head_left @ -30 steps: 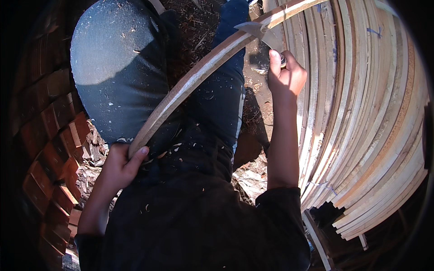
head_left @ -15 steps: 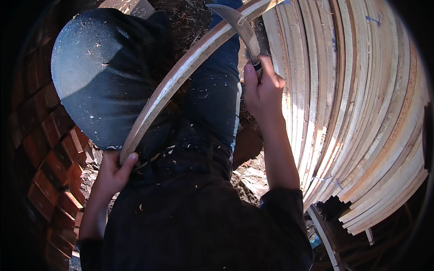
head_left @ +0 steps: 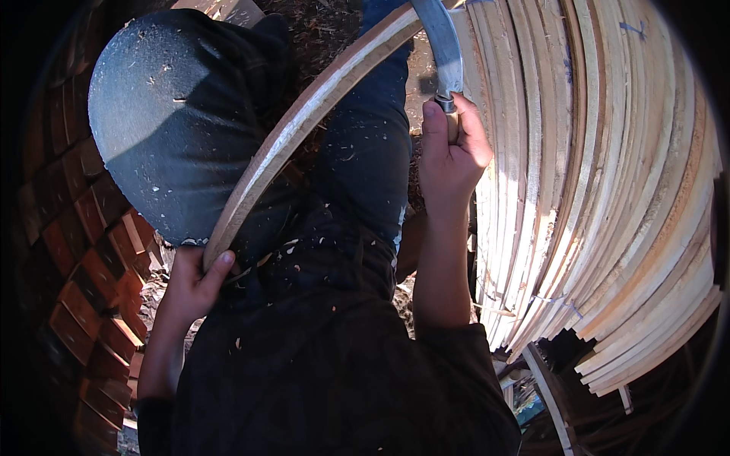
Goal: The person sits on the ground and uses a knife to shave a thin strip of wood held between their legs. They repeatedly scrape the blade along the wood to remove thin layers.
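— Two hands at work, we note. What does each one hold?

— Our left hand (head_left: 194, 285) is closed round the lower end of a long wooden strip (head_left: 304, 121), thumb pressed on its edge. Our right hand (head_left: 450, 152) is clenched on the handle of a knife (head_left: 445, 53), blade pointing up and away.

— Where does the strip lie?

— It runs slantwise from the left hand, over our left knee (head_left: 175, 129) in dark trousers flecked with shavings, up to the top of the view. There the blade meets its upper end.

— And round about?

— We record a large stack of pale strips (head_left: 608, 190) just right of the right hand, and a brick wall (head_left: 68, 251) at left.
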The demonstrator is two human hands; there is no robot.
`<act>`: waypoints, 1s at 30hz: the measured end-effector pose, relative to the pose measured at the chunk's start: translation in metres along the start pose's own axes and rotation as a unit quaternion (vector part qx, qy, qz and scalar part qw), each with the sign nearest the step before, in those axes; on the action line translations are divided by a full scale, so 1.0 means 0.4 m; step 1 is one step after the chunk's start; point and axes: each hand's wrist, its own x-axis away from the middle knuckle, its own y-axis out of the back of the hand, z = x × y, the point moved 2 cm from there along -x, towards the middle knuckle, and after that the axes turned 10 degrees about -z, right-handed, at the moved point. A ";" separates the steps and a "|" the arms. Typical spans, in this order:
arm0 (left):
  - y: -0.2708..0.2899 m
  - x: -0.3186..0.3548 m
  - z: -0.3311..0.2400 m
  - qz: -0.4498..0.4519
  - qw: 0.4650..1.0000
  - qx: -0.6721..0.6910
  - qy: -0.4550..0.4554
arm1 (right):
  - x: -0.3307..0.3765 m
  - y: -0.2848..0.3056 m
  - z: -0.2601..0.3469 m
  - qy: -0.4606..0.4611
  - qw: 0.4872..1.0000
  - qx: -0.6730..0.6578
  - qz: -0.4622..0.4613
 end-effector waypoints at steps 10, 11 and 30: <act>0.002 0.000 0.003 0.010 1.000 -0.003 0.019 | 0.030 -0.002 0.025 -0.343 0.834 -0.240 0.359; 0.003 0.001 0.006 0.009 1.000 0.001 0.018 | 0.037 -0.009 0.023 -0.353 0.821 -0.262 0.365; 0.001 0.007 0.008 -0.013 0.999 -0.011 0.032 | -0.017 0.026 0.036 -0.343 0.830 -0.158 0.410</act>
